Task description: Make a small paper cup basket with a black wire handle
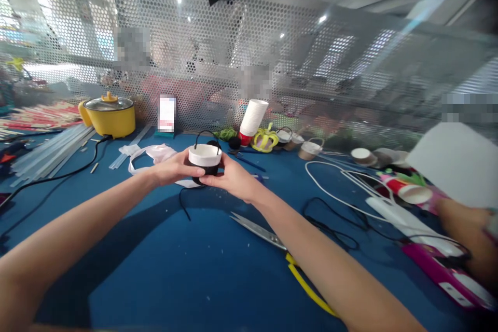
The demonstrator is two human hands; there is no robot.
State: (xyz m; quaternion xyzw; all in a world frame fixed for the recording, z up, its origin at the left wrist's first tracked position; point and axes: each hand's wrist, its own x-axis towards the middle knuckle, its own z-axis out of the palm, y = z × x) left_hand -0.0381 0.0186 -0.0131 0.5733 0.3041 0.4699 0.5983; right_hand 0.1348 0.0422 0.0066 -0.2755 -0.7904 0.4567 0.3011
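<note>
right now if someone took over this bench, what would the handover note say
Left hand: grips the left side of the small basket, fingers on its white rim.
Right hand: grips the basket's right side and base.
Basket: black cup with a white band, thin black handle already arched over the top, held just above the blue table.
Nearby: scissors lie by the right forearm; black cord to the right; cup stack and other small baskets behind; yellow pot far left.
Another person's arm is at the right edge.
Left: by the look of it, finishing; which steps remain I cannot tell.
</note>
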